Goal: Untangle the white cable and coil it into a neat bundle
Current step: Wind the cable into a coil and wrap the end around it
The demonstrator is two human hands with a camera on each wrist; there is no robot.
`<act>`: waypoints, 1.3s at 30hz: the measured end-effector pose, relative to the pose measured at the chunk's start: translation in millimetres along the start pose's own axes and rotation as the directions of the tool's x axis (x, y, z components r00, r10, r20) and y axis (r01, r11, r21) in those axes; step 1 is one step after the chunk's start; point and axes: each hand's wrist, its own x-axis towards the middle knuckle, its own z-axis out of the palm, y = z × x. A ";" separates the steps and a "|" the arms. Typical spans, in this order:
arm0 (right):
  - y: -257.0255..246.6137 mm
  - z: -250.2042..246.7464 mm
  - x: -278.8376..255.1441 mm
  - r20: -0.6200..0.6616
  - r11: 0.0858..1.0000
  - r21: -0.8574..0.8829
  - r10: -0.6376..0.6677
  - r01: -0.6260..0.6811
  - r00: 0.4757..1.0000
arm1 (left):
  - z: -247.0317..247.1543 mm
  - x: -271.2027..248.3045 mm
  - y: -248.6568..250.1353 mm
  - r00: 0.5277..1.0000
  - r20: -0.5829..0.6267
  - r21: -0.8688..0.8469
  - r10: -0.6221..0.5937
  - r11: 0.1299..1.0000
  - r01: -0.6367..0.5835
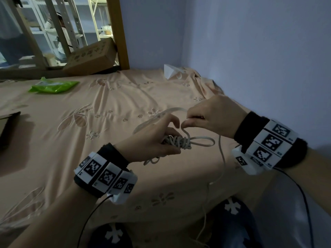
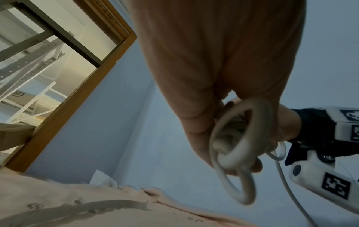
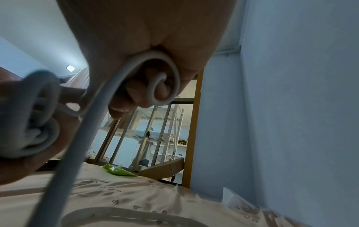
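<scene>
Mid-coil above the bed [image 1: 75,133]: left hand [image 1: 152,140] clamps the wound bundle of white cable [image 1: 179,141], right hand [image 1: 211,119] pinches the free strand beside it; next likely another tight wrap, loose tail kept clear.

dim room | brighter doorway | wrist views blurred | edges warped

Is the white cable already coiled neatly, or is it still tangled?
Still tangled: the left hand grips a knotted clump of the white cable, and the right hand pinches one strand.
</scene>
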 end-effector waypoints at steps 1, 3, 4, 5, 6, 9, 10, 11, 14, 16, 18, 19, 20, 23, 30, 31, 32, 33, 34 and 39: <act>-0.3 0.0 0.1 0.002 1.000 0.018 -0.006 0.006 1.000 | -1.2 -0.9 2.9 1.000 0.001 -0.013 0.014 1.000 -0.014; -0.1 0.1 1.1 -0.026 0.997 0.059 -0.040 0.042 0.999 | -2.6 -3.8 9.5 0.996 0.019 -0.038 0.087 0.996 -0.086; 0.8 0.3 1.1 -0.044 0.996 0.076 -0.050 0.053 0.998 | -3.4 -4.8 12.1 0.991 0.023 -0.020 0.130 0.991 -0.129; 1.3 0.0 1.1 -0.053 0.994 0.094 -0.043 0.048 0.998 | -3.8 -5.1 13.9 0.986 0.030 0.031 0.163 0.986 -0.164; 2.3 0.2 1.2 -0.057 0.994 0.107 -0.022 0.028 0.998 | -3.8 -5.0 14.1 0.984 0.039 0.086 0.173 0.981 -0.175; 2.6 2.0 1.5 -0.076 0.988 0.148 0.047 -0.035 0.996 | -3.8 -4.9 12.6 0.991 -0.004 0.095 0.130 0.987 -0.129; 1.2 3.7 0.7 -0.091 0.984 0.168 0.083 -0.067 0.992 | -3.2 -5.2 12.9 0.993 -0.033 0.064 0.116 0.991 -0.113; -0.4 6.2 -0.4 -0.097 0.976 0.194 0.120 -0.100 0.988 | -2.7 -5.7 13.2 0.993 -0.062 0.023 0.104 0.994 -0.103; -1.9 23.8 -7.0 -0.029 0.955 0.243 0.182 -0.169 0.983 | -2.1 -3.5 16.1 0.988 -0.129 -0.154 0.082 0.983 -0.102; -3.8 39.7 -12.1 0.132 0.901 0.203 0.363 -0.383 0.923 | 0.0 -0.6 17.9 0.987 -0.140 -0.204 0.073 0.974 -0.101; -14.5 52.0 -17.3 0.177 0.860 0.184 0.447 -0.476 0.877 | 2.5 1.0 19.1 0.985 -0.163 -0.200 0.060 0.975 -0.093; -19.7 58.5 -18.2 0.124 0.887 0.215 0.392 -0.410 0.912 | 3.0 1.5 18.8 0.982 -0.182 -0.200 0.046 0.976 -0.082; -25.1 62.2 -18.6 0.057 0.909 0.245 0.333 -0.336 0.941 | 2.8 2.1 17.1 0.979 -0.203 -0.202 0.031 0.977 -0.073; -38.2 65.0 -17.5 0.059 0.916 0.263 0.296 -0.301 0.953 | 0.7 2.9 10.3 0.966 -0.259 -0.172 -0.017 0.985 -0.028; -48.1 65.1 -24.6 0.201 0.849 0.360 0.335 -0.387 0.921 | 5.6 6.9 2.7 0.948 -0.315 -0.081 -0.048 0.996 0.024; -48.5 66.5 -26.3 0.216 0.848 0.352 0.338 -0.396 0.916 | 6.1 7.7 2.1 0.945 -0.322 -0.062 -0.054 0.997 0.036; -49.8 67.7 -28.1 0.222 0.856 0.332 0.337 -0.396 0.915 | 6.7 8.4 1.9 0.943 -0.329 -0.052 -0.059 0.998 0.044; -51.1 68.8 -29.8 0.228 0.863 0.309 0.339 -0.398 0.913 | 7.4 8.7 1.9 0.940 -0.336 -0.042 -0.063 0.998 0.052; -51.4 70.0 -31.4 0.233 0.862 0.303 0.346 -0.406 0.909 | 8.1 8.8 1.6 0.937 -0.344 -0.029 -0.064 0.998 0.058; -54.2 67.1 -36.4 0.264 0.849 0.335 0.332 -0.409 0.905 | 9.4 9.6 -3.0 0.928 -0.368 0.039 -0.056 0.996 0.076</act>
